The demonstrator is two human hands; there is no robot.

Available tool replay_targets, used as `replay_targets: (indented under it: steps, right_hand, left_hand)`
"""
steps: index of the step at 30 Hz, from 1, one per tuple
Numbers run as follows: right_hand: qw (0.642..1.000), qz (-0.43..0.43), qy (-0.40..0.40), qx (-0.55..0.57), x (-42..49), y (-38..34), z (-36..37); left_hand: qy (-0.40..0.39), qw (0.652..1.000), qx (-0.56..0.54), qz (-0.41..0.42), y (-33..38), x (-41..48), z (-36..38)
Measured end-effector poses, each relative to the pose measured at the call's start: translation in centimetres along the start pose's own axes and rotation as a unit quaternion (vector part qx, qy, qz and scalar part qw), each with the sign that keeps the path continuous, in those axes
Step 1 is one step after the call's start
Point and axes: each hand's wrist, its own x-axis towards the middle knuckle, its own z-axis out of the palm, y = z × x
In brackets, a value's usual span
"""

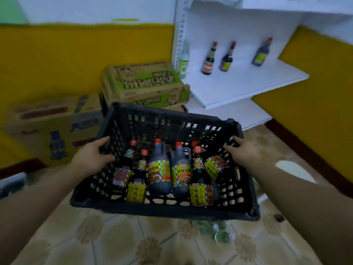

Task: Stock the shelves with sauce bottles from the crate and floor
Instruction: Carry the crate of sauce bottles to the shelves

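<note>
From my remote view, the white shelf unit [238,87] fills the upper right, its flat, smooth boards cut off at the top of the frame. Below it is the black plastic crate [162,211], a rectangular box with lattice walls, held above the patterned floor tiles [114,236]. Two printed cardboard cartons sit behind it, a green one [145,83] and a blurred brown one [47,121].

My left hand [91,159] grips the crate's left wall. My right hand [242,152] curls over the right rim, with its fingertips hidden inside.

The sauce bottles [159,169] lie packed on the crate floor. They are dark and glossy, with yellow labels. Their long axes run from near to far, with the red caps pointing away from me towards the shelf. The rightmost one is tilted, and I can't count the bottles reliably.

Four more bottles [209,60] stand upright on the shelf, too soft to read. Greenish bottles [217,230] on the floor are half hidden under the crate.
</note>
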Motion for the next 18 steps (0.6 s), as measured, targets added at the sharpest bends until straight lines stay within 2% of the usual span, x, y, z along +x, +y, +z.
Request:
replay_targets:
  steps: [8,13,18]
  right_hand:
    - [0.986,0.114,0.116,0.037,-9.8,9.2,-12.1]
    - [0.961,0.188,0.187,0.079,-15.9,18.5,-17.5]
    - [0.944,0.245,0.21,0.072,-22.5,27.9,-22.2]
  left_hand:
    - [-0.063,0.981,0.033,0.183,12.9,-4.0,3.2]
    - [-0.112,0.956,0.038,0.267,20.3,-8.7,9.0]
    - [-0.147,0.935,0.079,0.315,26.8,-14.7,16.3]
